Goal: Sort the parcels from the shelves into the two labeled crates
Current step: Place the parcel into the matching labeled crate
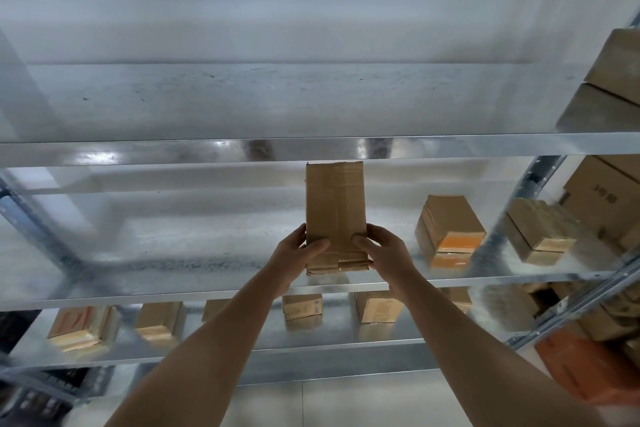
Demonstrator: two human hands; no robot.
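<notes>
Tall taped cardboard parcel (335, 215): left hand (296, 258) and right hand (388, 258) are clasping its lower sides, thumbs across the front, likely steadying it for lifting off the shelf (194, 282).

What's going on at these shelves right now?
A person holds a tall cardboard box at its lower end with both hands, left hand and right hand, in front of the middle shelf. Another box with an orange label sits on that shelf to the right, and more boxes line the shelf below. No crates are in view.
</notes>
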